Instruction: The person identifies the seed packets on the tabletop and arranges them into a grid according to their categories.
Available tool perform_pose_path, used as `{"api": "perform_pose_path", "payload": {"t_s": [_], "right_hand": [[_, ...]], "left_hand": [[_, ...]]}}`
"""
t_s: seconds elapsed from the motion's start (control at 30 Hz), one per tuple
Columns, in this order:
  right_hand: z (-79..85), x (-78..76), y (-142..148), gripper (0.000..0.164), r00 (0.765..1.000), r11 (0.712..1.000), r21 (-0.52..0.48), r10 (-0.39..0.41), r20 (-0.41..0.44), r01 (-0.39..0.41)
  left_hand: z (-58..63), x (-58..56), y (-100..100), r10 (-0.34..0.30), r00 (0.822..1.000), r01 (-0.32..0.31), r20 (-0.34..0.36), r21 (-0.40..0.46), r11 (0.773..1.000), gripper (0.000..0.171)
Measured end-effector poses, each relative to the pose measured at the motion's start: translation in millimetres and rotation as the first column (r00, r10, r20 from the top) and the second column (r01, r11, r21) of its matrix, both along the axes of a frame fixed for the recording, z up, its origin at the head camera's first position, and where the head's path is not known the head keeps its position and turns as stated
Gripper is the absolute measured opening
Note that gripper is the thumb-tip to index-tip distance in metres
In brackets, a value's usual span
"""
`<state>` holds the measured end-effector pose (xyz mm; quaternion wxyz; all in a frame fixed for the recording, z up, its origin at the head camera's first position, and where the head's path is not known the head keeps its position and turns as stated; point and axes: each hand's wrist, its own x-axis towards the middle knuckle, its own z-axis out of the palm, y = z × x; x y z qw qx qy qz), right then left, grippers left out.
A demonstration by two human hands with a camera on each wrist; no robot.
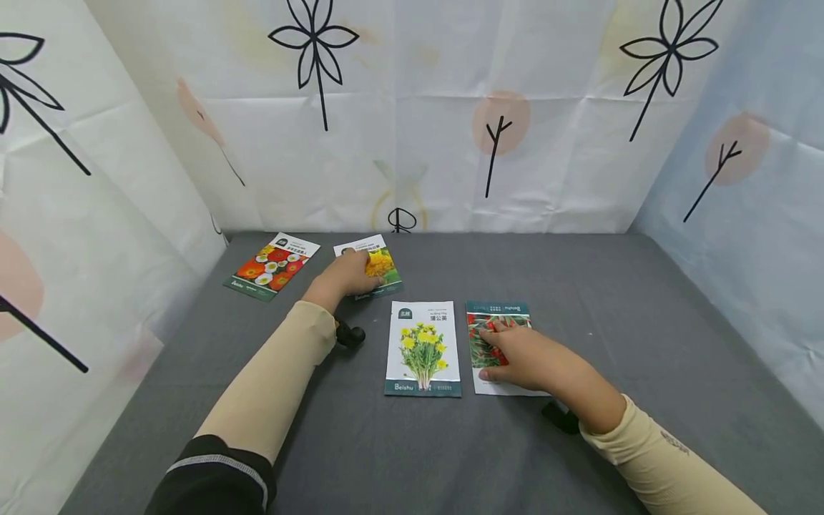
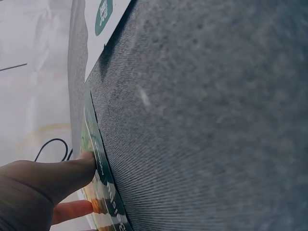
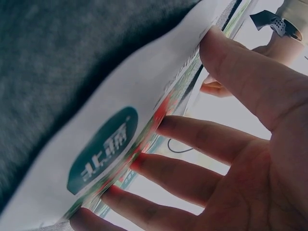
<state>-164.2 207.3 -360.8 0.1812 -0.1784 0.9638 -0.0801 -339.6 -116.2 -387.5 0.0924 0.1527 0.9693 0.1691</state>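
Observation:
Toward the back left of the table, my left hand (image 1: pixel 350 274) rests on a seed packet with yellow flowers (image 1: pixel 381 266). In the left wrist view its thumb and a finger (image 2: pixel 72 210) touch the packet's printed face. My right hand (image 1: pixel 523 355) lies spread over a packet with red peppers (image 1: pixel 479 350), which is turned upside down from the head view. The right wrist view has its straight fingertips (image 3: pixel 169 124) on the printed face. Between the hands lies a white dandelion packet (image 1: pixel 423 350), close beside the pepper one.
A packet with red, orange and white flowers (image 1: pixel 270 266) lies at the table's back left. Grey cloth covers the table (image 1: pixel 644 343). White and pale blue fabric walls (image 1: pixel 438 64) with drawn flowers stand around the back and sides.

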Motion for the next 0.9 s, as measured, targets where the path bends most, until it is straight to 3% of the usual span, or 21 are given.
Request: {"api": "perform_pose_path", "payload": {"t_s": [0.23,0.9], "right_hand": [[-2.3,1.6,-0.8,0.08,1.0,1.0,-0.022,0.005,-0.003,-0.005],[-0.6,-1.1,-0.1,0.081,1.0,1.0,-0.004,-0.002,0.007,0.002]], "left_hand": [[3.8,1.9,0.3,-0.025,1.0,0.025,0.015,0.005,1.0,0.066],[2.6,-8.8,9.7,-0.066,0.997,0.065,0.039,0.023,0.998,0.066]]}}
